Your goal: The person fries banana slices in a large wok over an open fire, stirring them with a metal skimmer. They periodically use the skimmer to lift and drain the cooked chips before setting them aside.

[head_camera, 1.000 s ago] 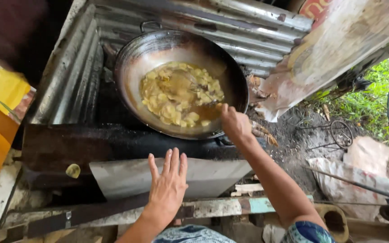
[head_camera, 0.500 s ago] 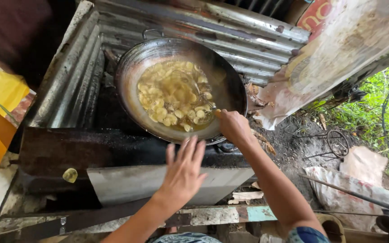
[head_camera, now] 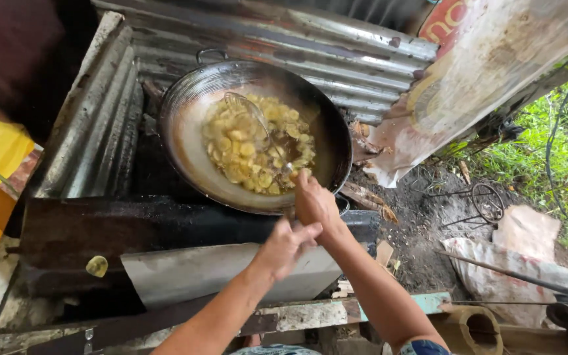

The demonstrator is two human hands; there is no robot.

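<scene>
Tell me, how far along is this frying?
Done: yellow slices already sit in oil in the wok. In hand: the right hand holds a wire skimmer among them, the left hand beside it. Left: no slices lifted out; one stray slice lies on the ledge.

Corrugated sheets (head_camera: 284, 49) wall the wok (head_camera: 192, 158); near side open.

Corrugated metal sheets (head_camera: 93, 131) wall in the stove, a stray yellow slice (head_camera: 96, 265) sits on the dark ledge, wire stand (head_camera: 484, 202) on the dirt, grass (head_camera: 553, 151) beyond.
</scene>
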